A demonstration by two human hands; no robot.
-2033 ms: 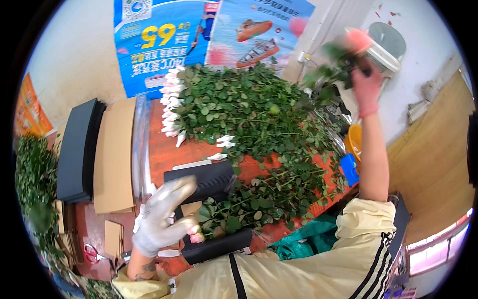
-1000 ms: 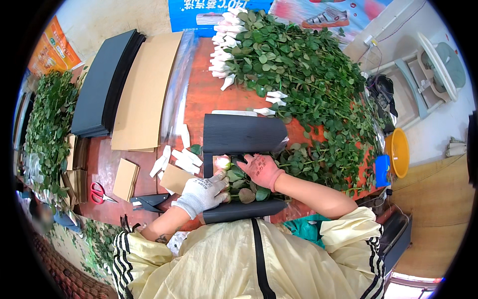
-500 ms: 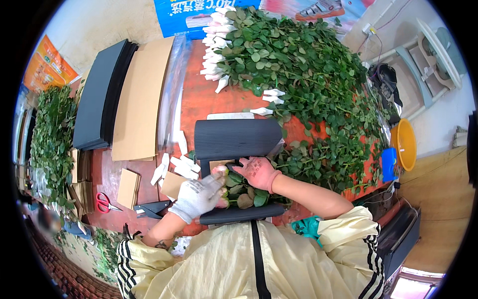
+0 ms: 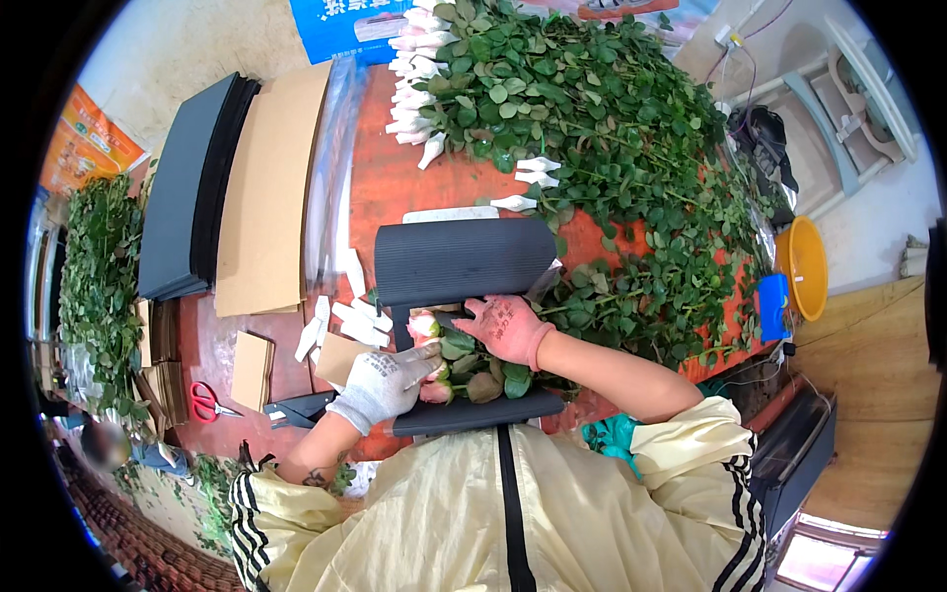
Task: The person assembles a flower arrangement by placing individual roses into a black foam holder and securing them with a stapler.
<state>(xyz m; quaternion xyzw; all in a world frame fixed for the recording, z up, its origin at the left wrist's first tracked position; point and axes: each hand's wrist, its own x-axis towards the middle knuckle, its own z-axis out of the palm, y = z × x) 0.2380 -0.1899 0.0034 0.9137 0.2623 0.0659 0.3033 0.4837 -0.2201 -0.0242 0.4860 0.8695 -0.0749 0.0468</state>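
Your pale-gloved left hand (image 4: pixel 380 383) lies with fingers loosely extended against the heads of the pink roses (image 4: pixel 435 393), which lie between two black boards (image 4: pixel 464 264) by the near edge of the worktop (image 4: pixel 380 202); whether it grips any, I cannot tell. Your pink-gloved right hand (image 4: pixel 508 333), partly curled, rests over the leaves (image 4: pixel 484 387) at the farther board, its hold hidden. Red-handled scissors (image 4: pixel 205 403) lie toward the worktop's near left corner.

Bright light; glare at window (image 4: pixel 821 566); edge distortion
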